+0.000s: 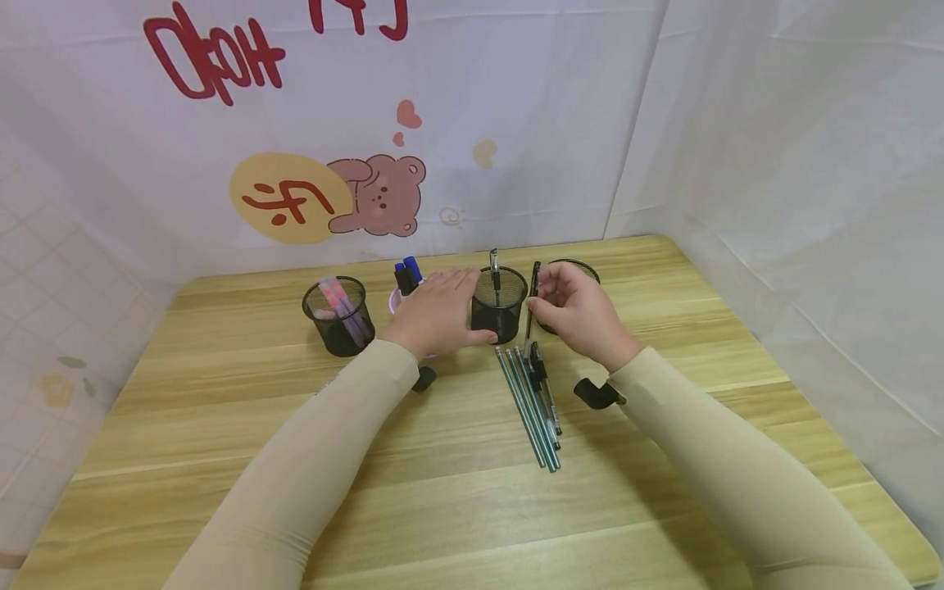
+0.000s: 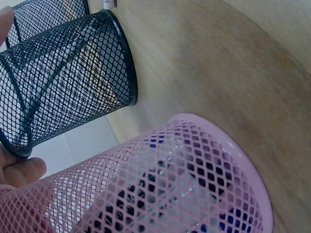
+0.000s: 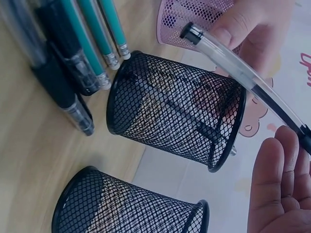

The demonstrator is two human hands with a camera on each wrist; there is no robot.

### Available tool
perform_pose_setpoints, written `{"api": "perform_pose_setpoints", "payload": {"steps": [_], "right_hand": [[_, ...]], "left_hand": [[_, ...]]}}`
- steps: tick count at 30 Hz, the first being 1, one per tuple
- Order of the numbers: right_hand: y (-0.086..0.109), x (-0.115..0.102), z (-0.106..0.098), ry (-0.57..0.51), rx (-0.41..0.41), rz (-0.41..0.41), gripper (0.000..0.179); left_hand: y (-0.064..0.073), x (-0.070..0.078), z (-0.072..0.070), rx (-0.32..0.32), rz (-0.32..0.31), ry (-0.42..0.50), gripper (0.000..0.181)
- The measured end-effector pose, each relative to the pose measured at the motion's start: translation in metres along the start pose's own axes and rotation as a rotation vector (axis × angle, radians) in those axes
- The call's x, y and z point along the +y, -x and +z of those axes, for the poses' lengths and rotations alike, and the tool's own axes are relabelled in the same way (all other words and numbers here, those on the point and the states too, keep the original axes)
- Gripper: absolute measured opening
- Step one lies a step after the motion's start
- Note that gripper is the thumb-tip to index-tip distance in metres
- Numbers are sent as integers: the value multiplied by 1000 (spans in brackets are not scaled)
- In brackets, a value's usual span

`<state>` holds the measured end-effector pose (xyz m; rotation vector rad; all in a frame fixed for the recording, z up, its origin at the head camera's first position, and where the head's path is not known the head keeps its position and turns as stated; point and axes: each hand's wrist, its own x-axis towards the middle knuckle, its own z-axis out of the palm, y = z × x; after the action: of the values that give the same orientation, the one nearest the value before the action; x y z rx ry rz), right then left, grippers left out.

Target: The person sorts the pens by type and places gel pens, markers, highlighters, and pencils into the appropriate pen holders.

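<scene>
My left hand (image 1: 440, 310) holds the middle black mesh pen cup (image 1: 496, 321), thumb at its front and fingers at the far side. One clear pen (image 1: 495, 266) with a black grip stands inside that cup. Between thumb and fingers, my right hand (image 1: 578, 310) pinches another clear gel pen (image 3: 228, 62), nearly upright just right of the cup and outside it. Below it on the table lie several green pencils (image 1: 525, 410) with their eraser ends toward the cups. Black-gripped pens (image 1: 544, 381) lie alongside them, at the right.
A second black mesh cup (image 3: 131, 208) stands behind my right hand. To the left, a pink mesh cup (image 2: 194, 179) holds blue and black markers (image 1: 406, 274), partly hidden by my left hand. Farther left, another black mesh cup (image 1: 341, 340) contains pink and purple highlighters (image 1: 342, 301). A white curtain backs the wooden table (image 1: 243, 393).
</scene>
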<state>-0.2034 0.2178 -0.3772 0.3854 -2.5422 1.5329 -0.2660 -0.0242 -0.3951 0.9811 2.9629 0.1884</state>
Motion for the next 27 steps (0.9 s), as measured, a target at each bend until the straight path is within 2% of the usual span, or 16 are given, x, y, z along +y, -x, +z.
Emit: {"api": "perform_pose_setpoints", "payload": {"steps": [16, 27], "right_hand": [[-14, -7, 3, 3, 38, -51, 22], [-24, -19, 7, -111, 77, -105, 18]], "left_hand": [[0, 0, -1, -3, 7, 5, 111], [-1, 0, -1, -9, 0, -1, 111]]}}
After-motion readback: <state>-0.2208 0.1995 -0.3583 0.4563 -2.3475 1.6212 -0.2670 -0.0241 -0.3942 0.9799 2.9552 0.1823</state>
